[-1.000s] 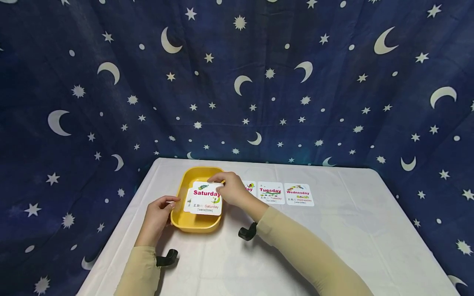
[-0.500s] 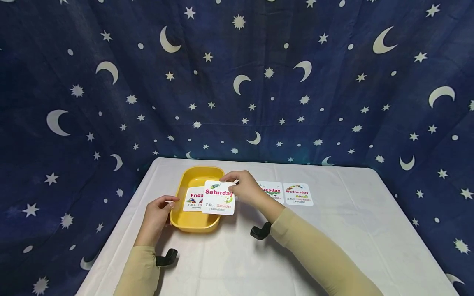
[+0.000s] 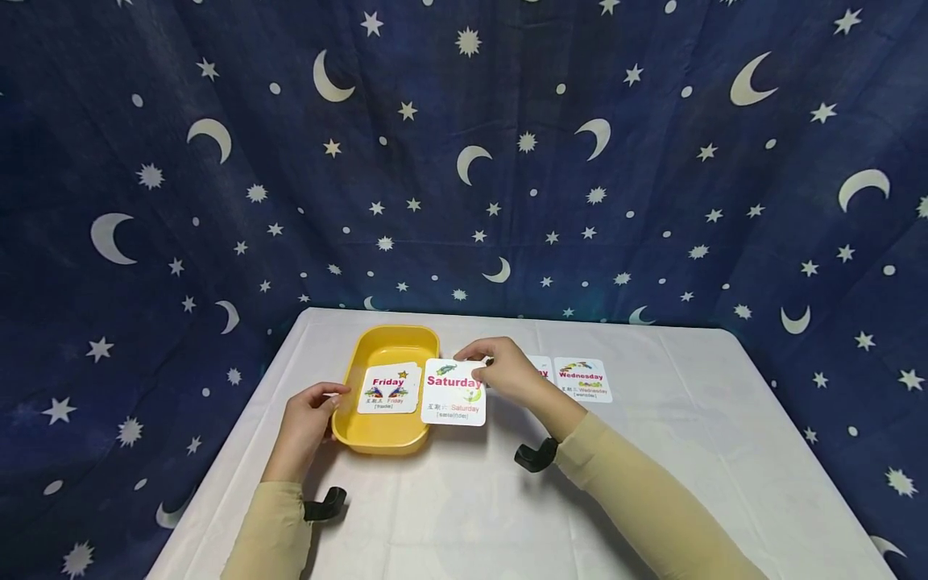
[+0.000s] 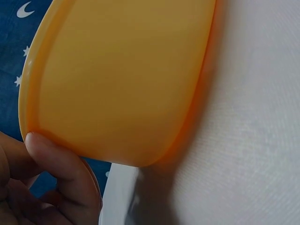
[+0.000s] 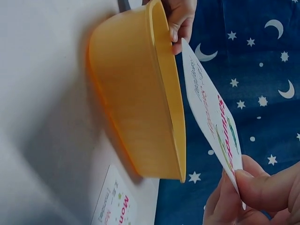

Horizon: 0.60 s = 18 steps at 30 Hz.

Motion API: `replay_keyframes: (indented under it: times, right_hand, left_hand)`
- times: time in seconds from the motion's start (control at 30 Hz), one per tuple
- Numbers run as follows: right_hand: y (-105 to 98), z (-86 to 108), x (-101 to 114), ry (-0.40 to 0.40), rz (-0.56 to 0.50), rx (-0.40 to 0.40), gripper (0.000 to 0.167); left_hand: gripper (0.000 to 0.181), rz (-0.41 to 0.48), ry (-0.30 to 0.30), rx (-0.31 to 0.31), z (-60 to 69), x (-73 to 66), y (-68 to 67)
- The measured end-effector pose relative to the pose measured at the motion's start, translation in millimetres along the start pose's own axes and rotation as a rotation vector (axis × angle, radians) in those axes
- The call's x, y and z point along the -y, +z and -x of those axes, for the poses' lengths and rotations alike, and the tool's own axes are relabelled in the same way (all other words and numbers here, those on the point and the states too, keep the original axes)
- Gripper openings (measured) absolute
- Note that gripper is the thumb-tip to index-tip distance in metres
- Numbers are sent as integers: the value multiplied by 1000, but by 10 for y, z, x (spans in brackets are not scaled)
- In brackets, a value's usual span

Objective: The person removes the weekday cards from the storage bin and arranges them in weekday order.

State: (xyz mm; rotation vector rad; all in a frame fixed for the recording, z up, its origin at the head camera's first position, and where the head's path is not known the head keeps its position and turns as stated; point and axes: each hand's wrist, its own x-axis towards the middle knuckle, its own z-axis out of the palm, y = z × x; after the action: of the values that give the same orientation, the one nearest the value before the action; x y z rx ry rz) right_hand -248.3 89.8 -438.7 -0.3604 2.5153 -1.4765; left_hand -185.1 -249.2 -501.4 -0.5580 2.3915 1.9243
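Note:
My right hand (image 3: 507, 372) pinches the Saturday card (image 3: 453, 395) by its upper right corner, just past the right rim of the yellow tray (image 3: 383, 439). In the right wrist view the card (image 5: 211, 112) is tilted and raised above the tray's rim, between the thumb and fingers of my right hand (image 5: 253, 197). The Friday card (image 3: 389, 390) lies inside the tray, with the edge of another card showing behind it. My left hand (image 3: 306, 419) grips the tray's left rim; the left wrist view shows its thumb on the tray wall (image 4: 117, 93).
On the white table (image 3: 464, 499), right of the tray, the Wednesday card (image 3: 584, 382) lies beside a card (image 3: 540, 366) partly hidden by my right hand. The Monday card (image 5: 115, 201) shows in the right wrist view. A starry blue cloth (image 3: 435, 161) hangs behind.
My right hand has moved right with the Saturday card, from over the tray to beyond its right rim, uncovering the Friday card. My left hand has stayed on the tray.

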Motion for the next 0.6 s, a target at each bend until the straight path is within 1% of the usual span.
replay_keyframes:
  times: [0.13, 0.4, 0.6]
  right_hand:
    - [-69, 33, -62, 18, 0, 6, 42]
    - [-213, 148, -252, 22, 7, -3, 43]
    - [-351, 250, -406, 55, -10, -10, 41]
  left_hand:
    - [25, 1, 1, 3, 1, -2, -7]
    - [25, 5, 0, 6, 9, 1, -7]
    - [25, 14, 11, 4, -1, 10, -12]
